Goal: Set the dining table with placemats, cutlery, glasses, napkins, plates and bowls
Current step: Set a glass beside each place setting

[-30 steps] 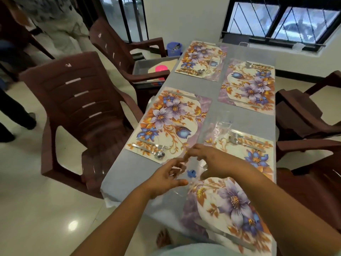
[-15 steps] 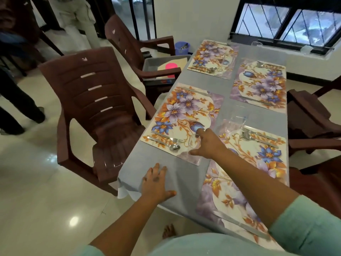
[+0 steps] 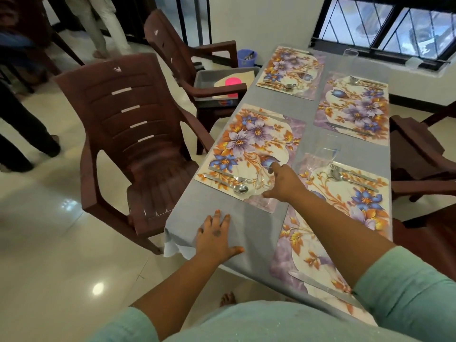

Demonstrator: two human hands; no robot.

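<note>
While the left hand [image 3: 217,235] lies flat on the grey tablecloth [image 3: 249,225] with fingers spread and holding nothing, the right hand [image 3: 283,183] reaches over the near-left placemat [image 3: 249,154]. Its fingers curl around a clear glass [image 3: 265,183], which stands on the corner of this placemat, under the palm; the glass is hard to see. Just left of the fingertips lie a fork [image 3: 243,179] and a spoon [image 3: 240,189]. Beyond the knuckles, a second glass [image 3: 324,154] stands beside the placemat on the right [image 3: 357,193].
</note>
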